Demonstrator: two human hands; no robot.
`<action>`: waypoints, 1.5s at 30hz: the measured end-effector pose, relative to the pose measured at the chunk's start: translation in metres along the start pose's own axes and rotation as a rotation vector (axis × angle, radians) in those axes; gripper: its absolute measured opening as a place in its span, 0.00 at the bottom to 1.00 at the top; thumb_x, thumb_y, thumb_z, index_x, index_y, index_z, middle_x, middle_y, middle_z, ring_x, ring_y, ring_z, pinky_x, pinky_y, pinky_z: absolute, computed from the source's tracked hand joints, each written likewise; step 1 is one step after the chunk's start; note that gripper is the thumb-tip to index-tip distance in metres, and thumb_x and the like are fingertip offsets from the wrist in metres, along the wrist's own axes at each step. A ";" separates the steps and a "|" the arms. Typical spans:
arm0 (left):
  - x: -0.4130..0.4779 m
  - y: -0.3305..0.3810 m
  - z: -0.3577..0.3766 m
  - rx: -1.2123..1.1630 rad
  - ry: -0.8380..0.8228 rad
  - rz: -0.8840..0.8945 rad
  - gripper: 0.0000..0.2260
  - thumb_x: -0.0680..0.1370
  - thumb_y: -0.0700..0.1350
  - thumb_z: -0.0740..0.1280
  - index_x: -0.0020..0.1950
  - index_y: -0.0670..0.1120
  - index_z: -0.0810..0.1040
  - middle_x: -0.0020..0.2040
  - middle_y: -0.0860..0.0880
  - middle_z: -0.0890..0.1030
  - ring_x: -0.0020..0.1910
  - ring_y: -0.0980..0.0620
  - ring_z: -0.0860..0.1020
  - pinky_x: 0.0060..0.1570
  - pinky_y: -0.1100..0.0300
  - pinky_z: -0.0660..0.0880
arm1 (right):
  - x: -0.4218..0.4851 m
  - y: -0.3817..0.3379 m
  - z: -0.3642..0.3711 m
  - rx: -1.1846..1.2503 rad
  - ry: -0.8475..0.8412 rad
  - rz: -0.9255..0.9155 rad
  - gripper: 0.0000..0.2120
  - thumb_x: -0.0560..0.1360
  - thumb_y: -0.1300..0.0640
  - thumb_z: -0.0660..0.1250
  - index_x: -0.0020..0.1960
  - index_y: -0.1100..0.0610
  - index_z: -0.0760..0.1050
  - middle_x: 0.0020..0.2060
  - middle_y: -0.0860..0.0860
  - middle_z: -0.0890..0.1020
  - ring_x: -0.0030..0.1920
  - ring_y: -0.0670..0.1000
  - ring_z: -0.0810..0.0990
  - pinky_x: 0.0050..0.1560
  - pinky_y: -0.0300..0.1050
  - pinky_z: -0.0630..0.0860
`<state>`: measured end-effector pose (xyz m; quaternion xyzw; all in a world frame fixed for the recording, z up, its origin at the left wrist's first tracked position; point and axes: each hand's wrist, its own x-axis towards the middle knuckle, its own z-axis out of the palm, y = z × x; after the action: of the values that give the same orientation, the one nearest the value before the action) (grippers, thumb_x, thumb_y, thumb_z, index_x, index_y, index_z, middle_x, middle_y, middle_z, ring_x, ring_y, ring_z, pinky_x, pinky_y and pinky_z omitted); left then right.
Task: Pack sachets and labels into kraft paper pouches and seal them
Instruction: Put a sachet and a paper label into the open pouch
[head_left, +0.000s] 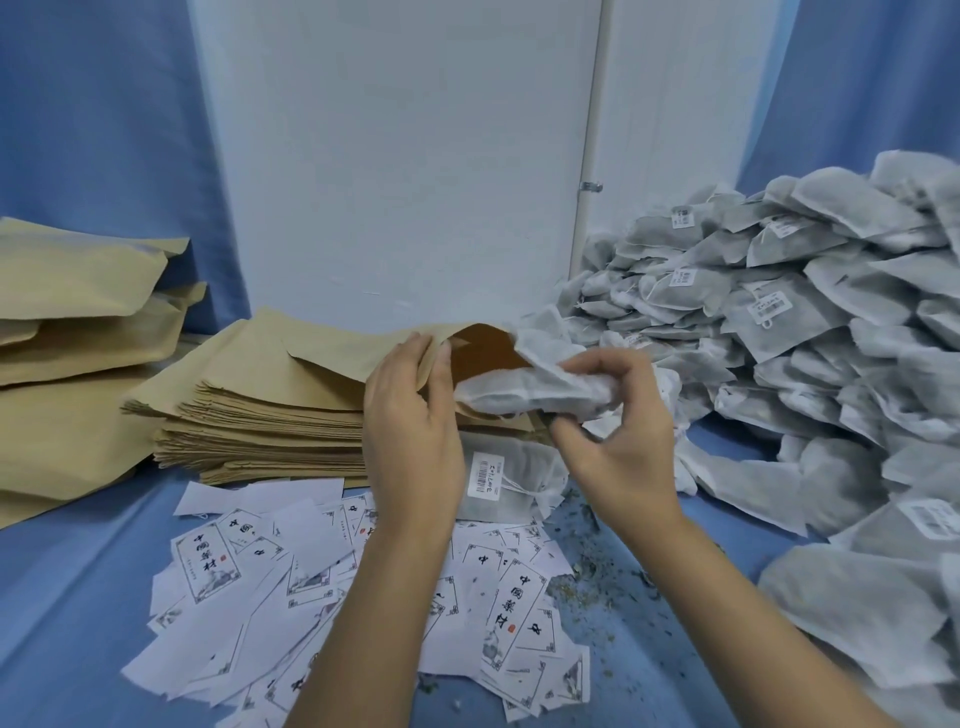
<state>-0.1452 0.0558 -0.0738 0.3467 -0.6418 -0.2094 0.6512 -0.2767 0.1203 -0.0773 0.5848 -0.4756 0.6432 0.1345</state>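
My left hand (410, 415) pinches the upper lip of an open kraft paper pouch (483, 351), holding its mouth wide. My right hand (618, 410) grips a white sachet (535, 389) whose front end sits in the pouch mouth. The pouch lies on top of a stack of flat kraft pouches (260, 415). Another sachet with a barcode tag (506, 478) lies on the table under my hands. Printed paper labels (363, 571) are scattered in front of me.
A big heap of grey-white sachets (805, 338) fills the right side. Filled kraft pouches (78, 338) are piled at the left. Loose herb crumbs (597, 577) dot the blue tablecloth (78, 597). A white panel (405, 156) stands behind.
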 end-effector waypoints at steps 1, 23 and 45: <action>0.001 0.000 0.000 -0.008 0.011 -0.006 0.26 0.77 0.60 0.52 0.63 0.46 0.76 0.60 0.51 0.78 0.62 0.55 0.72 0.61 0.64 0.69 | -0.001 0.001 0.000 -0.021 -0.012 -0.063 0.21 0.65 0.70 0.68 0.52 0.52 0.70 0.46 0.52 0.76 0.47 0.44 0.74 0.49 0.34 0.70; -0.013 0.008 0.010 0.022 -0.026 0.139 0.21 0.79 0.56 0.57 0.61 0.42 0.78 0.56 0.51 0.80 0.59 0.52 0.75 0.60 0.57 0.72 | 0.003 -0.002 0.002 -0.399 -0.066 -0.104 0.15 0.69 0.67 0.73 0.54 0.58 0.81 0.44 0.52 0.75 0.42 0.51 0.75 0.41 0.48 0.75; 0.002 0.002 -0.003 -0.146 0.216 -0.055 0.17 0.82 0.51 0.56 0.62 0.45 0.78 0.57 0.48 0.80 0.57 0.57 0.76 0.56 0.69 0.71 | -0.016 0.037 0.000 -0.502 -0.631 0.325 0.16 0.74 0.54 0.63 0.61 0.57 0.72 0.54 0.54 0.78 0.57 0.52 0.73 0.54 0.49 0.72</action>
<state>-0.1421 0.0563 -0.0713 0.3363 -0.5411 -0.2348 0.7342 -0.2994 0.1071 -0.1079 0.6196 -0.7207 0.3104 0.0176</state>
